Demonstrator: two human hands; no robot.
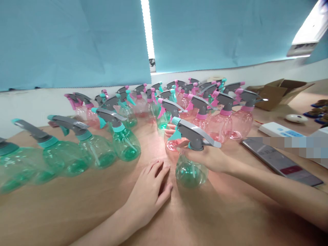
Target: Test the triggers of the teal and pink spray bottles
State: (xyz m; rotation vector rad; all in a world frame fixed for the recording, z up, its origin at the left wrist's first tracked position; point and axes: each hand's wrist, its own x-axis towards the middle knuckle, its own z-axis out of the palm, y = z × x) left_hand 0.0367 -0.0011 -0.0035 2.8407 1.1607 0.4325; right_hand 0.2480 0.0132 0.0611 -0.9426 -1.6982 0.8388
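A green see-through spray bottle with a grey head and turquoise nozzle and trigger stands upright in front of me. Around its neck, just under the head, is my right hand, its fingertips partly showing behind the trigger. My left hand lies on the wooden table to the left of this bottle, apart from it, fingers stretched out and holding nothing. Left of that hand runs a row of green spray bottles. Pink spray bottles stand close behind the bottle in my right hand.
Further pink and green bottles crowd the back of the table. At the right lie a phone, a white box-like device and a white mouse. An open cardboard box sits behind them. Blue curtains hang at the back.
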